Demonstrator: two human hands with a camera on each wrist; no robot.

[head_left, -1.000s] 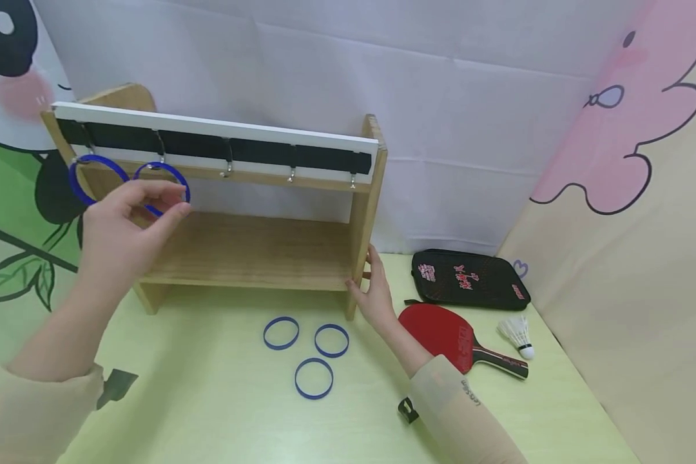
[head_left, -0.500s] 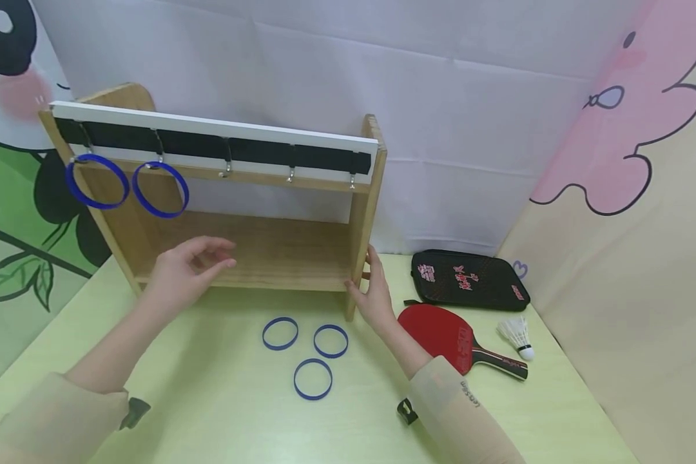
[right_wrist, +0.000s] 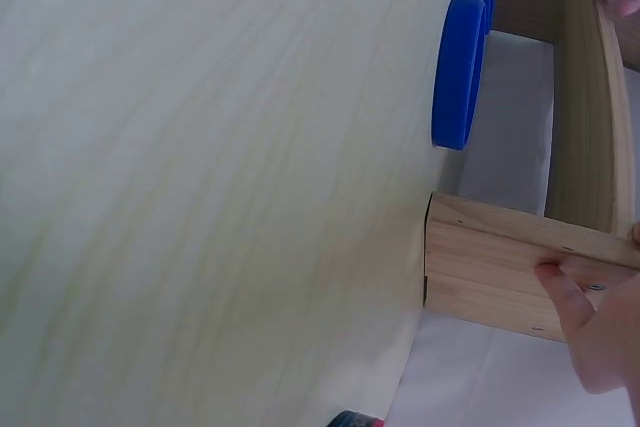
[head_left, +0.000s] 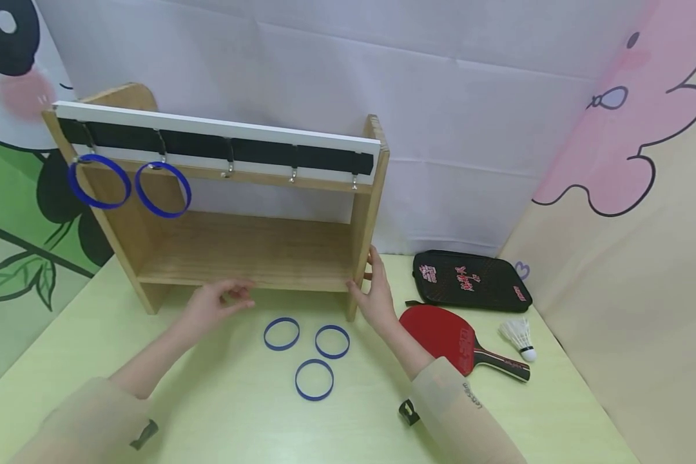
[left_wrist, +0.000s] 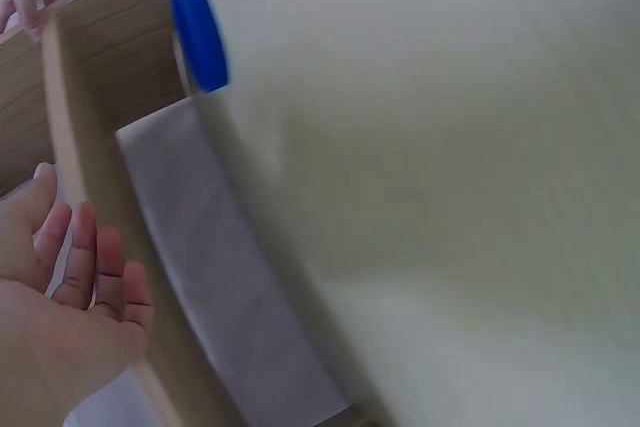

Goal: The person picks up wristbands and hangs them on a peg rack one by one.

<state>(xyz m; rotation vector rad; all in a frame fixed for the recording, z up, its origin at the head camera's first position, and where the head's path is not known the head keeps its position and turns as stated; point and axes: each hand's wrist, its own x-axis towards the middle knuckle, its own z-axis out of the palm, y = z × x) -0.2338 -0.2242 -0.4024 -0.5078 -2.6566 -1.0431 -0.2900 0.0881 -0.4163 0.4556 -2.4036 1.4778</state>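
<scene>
A wooden rack (head_left: 255, 248) carries a white and black strip (head_left: 194, 145) with several metal hooks (head_left: 229, 169). Two blue rings (head_left: 101, 205) hang from the leftmost hooks. On the table in front lie three more blue rings (head_left: 314, 398), loosely grouped. My left hand (head_left: 217, 306) holds nothing; its fingers are loosely bent at the front edge of the rack's lower shelf, left of those rings. My right hand (head_left: 374, 293) holds the rack's right side panel (right_wrist: 500, 242), with the thumb on it in the right wrist view and the fingers partly hidden behind.
Right of the rack lie a black zip case (head_left: 470, 280), a red table tennis bat (head_left: 441, 335) and a shuttlecock (head_left: 518, 338). Near my right sleeve sits a small black object (head_left: 408, 412). A white cloth (head_left: 429, 129) rises behind the rack.
My left hand has let go of the second hanging ring and come down and right to the shelf's front edge. My right hand stays at the side panel.
</scene>
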